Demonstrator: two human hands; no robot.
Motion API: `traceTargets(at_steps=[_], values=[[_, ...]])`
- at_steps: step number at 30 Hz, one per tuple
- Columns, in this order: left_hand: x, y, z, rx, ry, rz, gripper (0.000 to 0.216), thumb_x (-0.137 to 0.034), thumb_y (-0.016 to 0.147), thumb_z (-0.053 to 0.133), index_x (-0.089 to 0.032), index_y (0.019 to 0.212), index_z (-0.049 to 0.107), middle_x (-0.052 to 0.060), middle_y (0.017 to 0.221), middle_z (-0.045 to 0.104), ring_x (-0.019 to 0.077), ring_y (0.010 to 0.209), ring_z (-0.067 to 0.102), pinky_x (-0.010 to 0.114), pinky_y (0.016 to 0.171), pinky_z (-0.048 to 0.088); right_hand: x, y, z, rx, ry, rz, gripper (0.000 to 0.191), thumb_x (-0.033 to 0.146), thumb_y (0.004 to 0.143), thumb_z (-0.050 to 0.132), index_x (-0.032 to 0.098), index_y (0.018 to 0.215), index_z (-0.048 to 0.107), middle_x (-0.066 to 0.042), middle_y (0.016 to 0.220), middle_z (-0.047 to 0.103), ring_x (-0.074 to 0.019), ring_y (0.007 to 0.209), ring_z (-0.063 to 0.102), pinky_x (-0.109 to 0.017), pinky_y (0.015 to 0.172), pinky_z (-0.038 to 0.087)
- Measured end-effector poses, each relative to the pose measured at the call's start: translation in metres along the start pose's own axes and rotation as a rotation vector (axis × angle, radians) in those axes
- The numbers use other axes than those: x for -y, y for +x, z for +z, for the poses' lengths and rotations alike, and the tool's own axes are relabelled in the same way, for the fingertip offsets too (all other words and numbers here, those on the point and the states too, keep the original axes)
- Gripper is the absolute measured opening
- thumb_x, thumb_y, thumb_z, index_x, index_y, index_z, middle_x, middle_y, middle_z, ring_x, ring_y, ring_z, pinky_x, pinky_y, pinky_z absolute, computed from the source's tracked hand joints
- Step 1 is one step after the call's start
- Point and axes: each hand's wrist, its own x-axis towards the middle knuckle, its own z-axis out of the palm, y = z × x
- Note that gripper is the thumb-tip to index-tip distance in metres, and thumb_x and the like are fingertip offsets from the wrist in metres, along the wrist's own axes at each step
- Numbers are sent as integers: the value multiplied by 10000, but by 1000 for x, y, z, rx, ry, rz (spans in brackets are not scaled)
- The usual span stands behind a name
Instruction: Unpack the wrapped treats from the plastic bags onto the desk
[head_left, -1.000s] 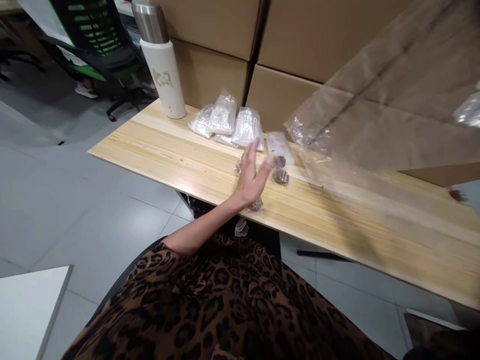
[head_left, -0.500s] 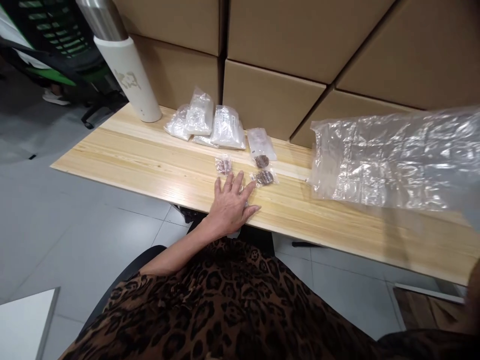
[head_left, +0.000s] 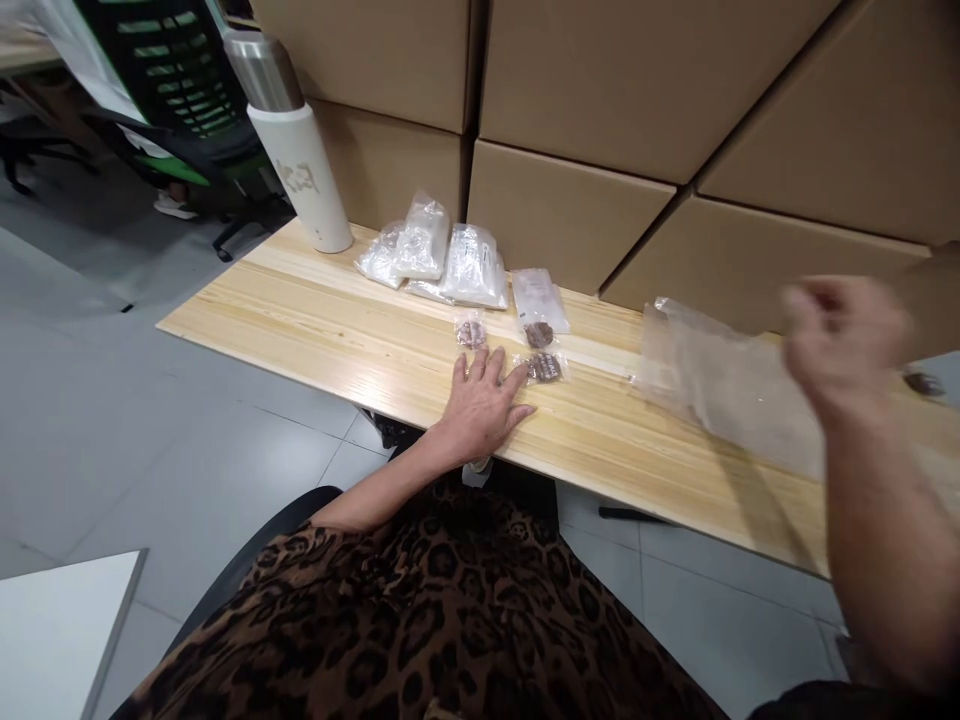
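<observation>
While the left hand (head_left: 480,415) lies flat on the table (head_left: 300,315), the right hand (head_left: 847,335) is raised by a clear bag (head_left: 720,390)

Nearest is the wearer's leopard-print top (head_left: 450,620), below the table's front edge. The left hand rests palm down close to that edge, fingers spread apart; what lies beneath the palm is hidden. The right hand is blurred, its fingers curled inward, and whether they are clamped on anything cannot be told. Its forearm crosses in front of the bag, which lies crumpled on the right half of the table.

Just past the left fingertips lies a reddish packet (head_left: 471,333). To its right, beside the index finger, is a lettered packet (head_left: 545,367), brown with pale marks. Behind that, a brown packet (head_left: 538,334) sits at the near end of a pale pouch (head_left: 541,295).

Farther back, clear packs (head_left: 424,240) are heaped together, with a white bottle (head_left: 300,180) standing upright to their left. Stacked boxes (head_left: 570,215) rise behind the table. Beyond, at far left, are a green-and-black chair (head_left: 169,60) and a person (head_left: 71,50) in white.
</observation>
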Motion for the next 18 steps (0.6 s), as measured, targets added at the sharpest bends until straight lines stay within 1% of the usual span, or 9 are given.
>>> traceTargets(at_steps=[2, 4, 5, 7, 9, 11, 14, 16, 18], values=[[-1, 6, 1, -30, 7, -21, 612, -533, 1082, 528, -248, 1623, 518, 195, 1761, 408, 430, 1664, 340, 708, 1314, 300, 50, -10, 29, 309, 225, -69, 122, 251, 943, 631, 240, 952, 752, -180, 1107, 784, -260, 1037, 713, -436, 939, 531], [-1, 8, 3, -86, 3, -36, 586, -551, 1075, 534, -262, 1584, 560, 176, 1763, 413, 424, 1678, 310, 722, 1313, 291, 106, -23, 52, 519, 291, -137, 183, 314, 960, 595, 212, 997, 742, -166, 1123, 779, -262, 1019, 705, -428, 949, 537], [0, 8, 5, -117, 0, -37, 575, -564, 1074, 529, -264, 1562, 580, 171, 1758, 421, 418, 1683, 300, 723, 1311, 294, 132, -30, 62, 588, 232, -162, 243, 385, 976, 594, 200, 1032, 741, -169, 1135, 775, -282, 1021, 701, -448, 951, 539], [2, 5, 7, -170, -4, -26, 565, -581, 1078, 506, -254, 1529, 606, 173, 1742, 446, 405, 1688, 294, 708, 1310, 308, 177, -41, 76, 639, 56, -209, 417, 524, 1000, 586, 158, 1133, 735, -213, 1218, 748, -346, 1098, 691, -496, 967, 539], [4, 2, 9, -202, -5, -11, 564, -577, 1084, 492, -236, 1517, 612, 184, 1721, 471, 399, 1685, 302, 693, 1309, 319, 207, -49, 87, 659, -112, -284, 543, 577, 1010, 577, 106, 1247, 709, -265, 1314, 707, -407, 1198, 671, -523, 993, 528], [5, 0, 11, -215, -9, -3, 557, -563, 1084, 499, -218, 1504, 619, 197, 1698, 494, 407, 1671, 328, 700, 1307, 320, 222, -54, 93, 708, -220, -348, 499, 477, 1037, 544, 76, 1298, 686, -285, 1331, 699, -418, 1236, 670, -497, 996, 519], [5, -2, 13, -216, -30, 10, 546, -554, 1077, 516, -207, 1483, 630, 203, 1686, 503, 425, 1660, 341, 730, 1305, 300, 221, -52, 95, 762, -283, -388, 341, 262, 1017, 485, 91, 1234, 685, -263, 1233, 735, -376, 1145, 713, -430, 924, 509], [5, -1, 14, -222, -62, 20, 547, -552, 1071, 529, -205, 1481, 626, 200, 1692, 497, 433, 1664, 327, 737, 1307, 288, 211, -45, 90, 717, -266, -380, 266, 215, 986, 483, 126, 1148, 674, -241, 1174, 738, -349, 1053, 720, -409, 867, 494], [6, 2, 14, -243, -116, 25, 551, -536, 1069, 539, -205, 1504, 604, 194, 1699, 489, 425, 1668, 321, 725, 1318, 275, 198, -35, 81, 620, -206, -337, 156, 202, 961, 492, 174, 1020, 632, -204, 1095, 731, -309, 954, 695, -394, 828, 473]])
